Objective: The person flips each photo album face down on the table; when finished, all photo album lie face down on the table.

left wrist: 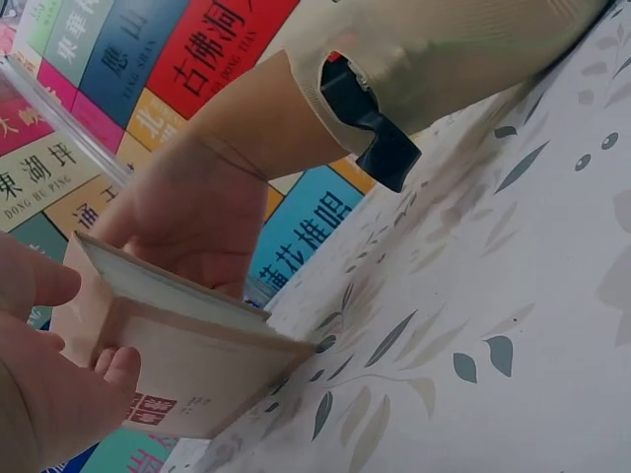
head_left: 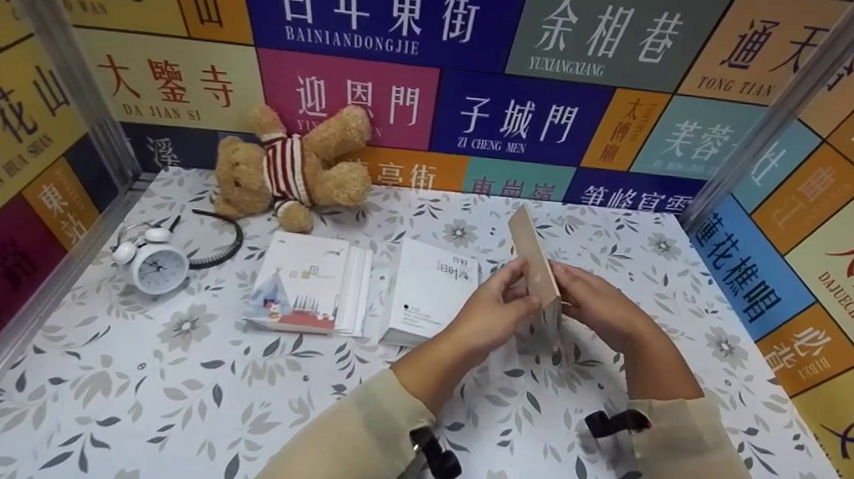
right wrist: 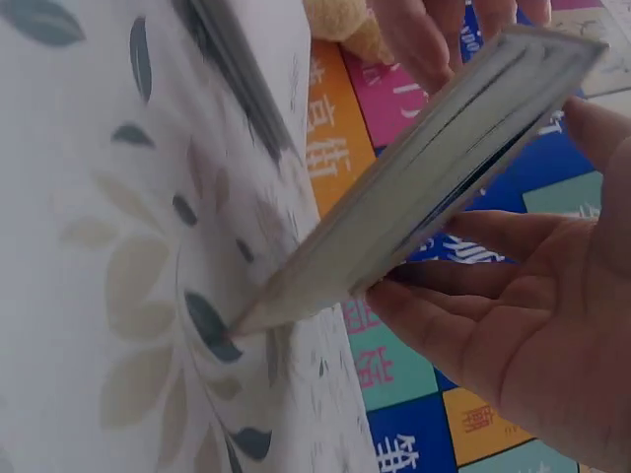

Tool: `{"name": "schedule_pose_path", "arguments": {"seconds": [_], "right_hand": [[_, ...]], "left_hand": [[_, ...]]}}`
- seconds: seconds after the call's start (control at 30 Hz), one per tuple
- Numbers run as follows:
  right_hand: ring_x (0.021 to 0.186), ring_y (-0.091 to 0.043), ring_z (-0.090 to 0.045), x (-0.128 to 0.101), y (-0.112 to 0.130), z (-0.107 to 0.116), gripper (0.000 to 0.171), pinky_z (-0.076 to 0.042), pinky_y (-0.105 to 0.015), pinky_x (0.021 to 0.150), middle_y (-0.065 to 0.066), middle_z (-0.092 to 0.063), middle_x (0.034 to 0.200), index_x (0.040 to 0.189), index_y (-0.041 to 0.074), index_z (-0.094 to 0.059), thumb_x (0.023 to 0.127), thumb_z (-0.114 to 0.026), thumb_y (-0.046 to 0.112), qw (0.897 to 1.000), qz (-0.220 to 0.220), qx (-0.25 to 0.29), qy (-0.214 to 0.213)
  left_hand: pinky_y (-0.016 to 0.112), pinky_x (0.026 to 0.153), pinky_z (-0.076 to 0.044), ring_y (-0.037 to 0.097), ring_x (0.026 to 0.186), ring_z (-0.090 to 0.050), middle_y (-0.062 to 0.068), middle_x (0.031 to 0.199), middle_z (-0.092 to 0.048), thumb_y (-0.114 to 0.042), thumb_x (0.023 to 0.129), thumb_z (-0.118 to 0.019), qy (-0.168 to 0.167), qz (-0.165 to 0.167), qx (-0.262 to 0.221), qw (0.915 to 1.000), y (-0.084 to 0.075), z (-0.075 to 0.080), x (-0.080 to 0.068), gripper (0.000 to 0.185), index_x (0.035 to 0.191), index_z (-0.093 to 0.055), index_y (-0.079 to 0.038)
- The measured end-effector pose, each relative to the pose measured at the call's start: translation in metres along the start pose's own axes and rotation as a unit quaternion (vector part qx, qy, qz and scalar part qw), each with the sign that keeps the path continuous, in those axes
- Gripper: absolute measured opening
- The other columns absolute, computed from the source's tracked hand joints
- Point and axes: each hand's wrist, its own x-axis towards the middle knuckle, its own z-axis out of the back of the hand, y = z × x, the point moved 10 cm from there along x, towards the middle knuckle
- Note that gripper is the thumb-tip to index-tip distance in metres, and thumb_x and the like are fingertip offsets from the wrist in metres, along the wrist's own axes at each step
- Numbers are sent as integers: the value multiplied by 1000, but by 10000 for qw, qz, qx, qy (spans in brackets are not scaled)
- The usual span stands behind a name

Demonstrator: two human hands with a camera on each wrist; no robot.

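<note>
A beige hardcover book [head_left: 535,254] stands on edge at the right of the table, its cover tilted and its page edges showing in the right wrist view. My left hand [head_left: 493,312] grips it from the left, thumb and fingertips on the cover. From the other side my right hand [head_left: 599,300] holds it, with fingertips against the far cover [right wrist: 394,261]. One lower corner of the book comes right down to the tabletop in the right wrist view. Left of my left hand lies a thick white book [head_left: 424,284], partly covered by that forearm.
Further left lies a stack of books topped by one with a tent picture [head_left: 296,283]. A white twin-bell alarm clock [head_left: 158,266] and a black headband [head_left: 235,245] are at the far left. A teddy bear [head_left: 289,170] lies at the back against the printed wall [head_left: 383,11].
</note>
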Motion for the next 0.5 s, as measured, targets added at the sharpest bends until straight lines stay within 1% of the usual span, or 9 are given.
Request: {"name": "schedule_pose_path", "arguments": {"seconds": [0.03, 0.13, 0.2, 0.23, 0.3, 0.37, 0.43, 0.5], "right_hand": [[164, -41, -27, 0, 1, 0, 80, -23, -61, 134, -21, -25, 177, 173, 14, -15, 112, -33, 62, 9999, -12, 106, -73], [162, -41, -32, 1, 0, 4, 86, -26, -62, 133, -21, -26, 176, 175, 23, -8, 108, -29, 73, 9985, -131, 400, -350], [158, -39, -38, 3, -4, 9, 89, -30, -61, 132, -22, -30, 174, 175, 25, -7, 106, -29, 76, 9969, -235, 499, -565], [155, -36, -42, 4, -7, 12, 89, -33, -60, 131, -21, -32, 173, 175, 25, -7, 105, -29, 77, 9960, -294, 517, -662], [147, -29, -50, 6, -14, 18, 88, -40, -54, 126, -21, -36, 170, 174, 24, -8, 106, -30, 76, 9949, -361, 515, -792], [137, -20, -57, 9, -18, 24, 85, -47, -44, 120, -22, -38, 169, 174, 22, -11, 108, -32, 71, 9943, -325, 541, -854], [128, -11, -62, 10, -21, 29, 81, -54, -34, 110, -20, -38, 169, 174, 21, -14, 110, -38, 65, 9931, -243, 635, -951], [120, -5, -65, 9, -23, 35, 80, -58, -27, 101, -16, -42, 166, 173, 19, -21, 110, -46, 60, 9900, -160, 876, -1092]], "left_hand": [[46, 124, -47, 25, 152, -52, 1, 169, -46, -16, 106, -64, 48, 18, 16, 10000, 0, -1, 0, 70, 169, -35, -26], [52, 126, -44, 25, 157, -45, 0, 172, -42, -20, 106, -66, 150, 107, 117, 9998, 3, -3, 0, 72, 169, -33, -34], [53, 127, -42, 27, 161, -39, 2, 174, -38, -20, 107, -64, 231, 173, 144, 9995, 7, -6, 0, 72, 169, -31, -34], [52, 128, -41, 28, 162, -37, 4, 175, -36, -19, 107, -63, 263, 196, 139, 9994, 9, -7, 1, 71, 170, -31, -33], [49, 129, -39, 28, 163, -35, 6, 177, -33, -14, 108, -60, 363, 222, 60, 9991, 14, -10, 2, 70, 170, -31, -27], [46, 130, -38, 29, 163, -34, 6, 177, -32, -11, 109, -57, 463, 314, 5, 9984, 21, -13, 4, 68, 170, -31, -23], [45, 131, -37, 30, 163, -34, 4, 177, -31, -10, 108, -56, 522, 452, -36, 9976, 30, -14, 7, 66, 169, -33, -22], [47, 131, -37, 31, 163, -35, 6, 177, -33, -10, 108, -55, 577, 601, -123, 9965, 39, -14, 8, 64, 168, -36, -22]]}}
